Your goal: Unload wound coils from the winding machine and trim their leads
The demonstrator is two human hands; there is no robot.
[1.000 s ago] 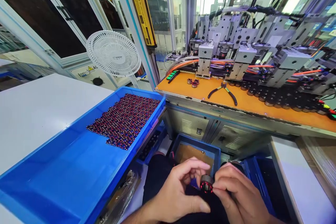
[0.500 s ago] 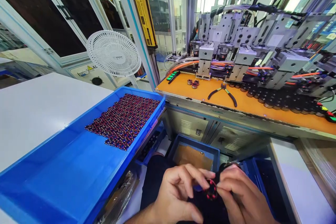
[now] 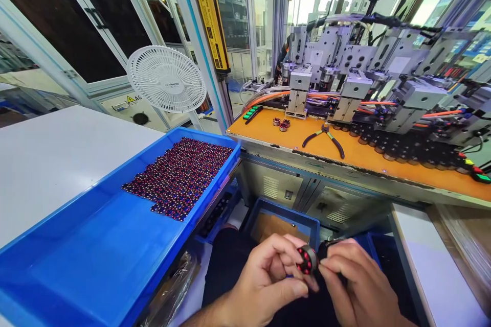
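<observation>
Left hand (image 3: 264, 280) clamped on 1 round part (image 3: 307, 259); right hand (image 3: 356, 278) just beside, grip unclear | grey rim, red-dotted black face | far surface (image 3: 364, 157): 3 similar parts (image 3: 283, 126), 1 pliers (image 3: 325, 129)

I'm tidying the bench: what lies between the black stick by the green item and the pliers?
Three round parts, clustered on the orange benchtop, apart from the pliers; the head view shows this.
</observation>
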